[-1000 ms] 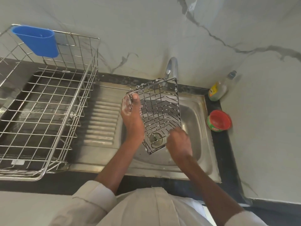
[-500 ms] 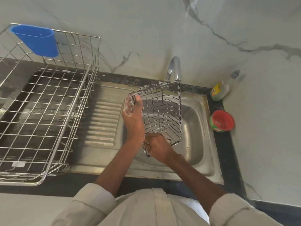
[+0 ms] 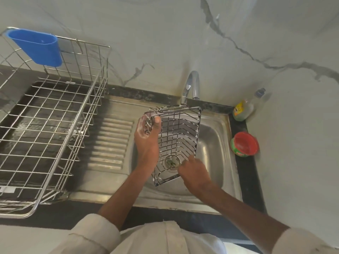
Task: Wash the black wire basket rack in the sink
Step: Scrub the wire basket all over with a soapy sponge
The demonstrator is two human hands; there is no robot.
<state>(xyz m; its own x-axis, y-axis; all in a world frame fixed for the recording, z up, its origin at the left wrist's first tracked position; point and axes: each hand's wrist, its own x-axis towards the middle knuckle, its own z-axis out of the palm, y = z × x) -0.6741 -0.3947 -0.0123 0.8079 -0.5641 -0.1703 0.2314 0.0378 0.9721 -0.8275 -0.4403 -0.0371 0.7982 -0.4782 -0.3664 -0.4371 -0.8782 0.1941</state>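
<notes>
The dark stone counter (image 3: pixel 245 173) carries a stainless steel sink (image 3: pixel 216 143) with a ribbed draining board (image 3: pixel 108 142) on its left. On the left stands a large silver wire dish rack (image 3: pixel 47 129) — in the right corner, a clear soap bottle (image 3: pixel 244 109) and a round red-lidded green tub (image 3: pixel 244 144).

Black wire basket rack (image 3: pixel 177 142) tilted above the sink (image 3: pixel 216 143), gripped at its soapy upper corner by the left hand (image 3: pixel 147 138), right hand (image 3: pixel 195 174) at its lower edge.
</notes>
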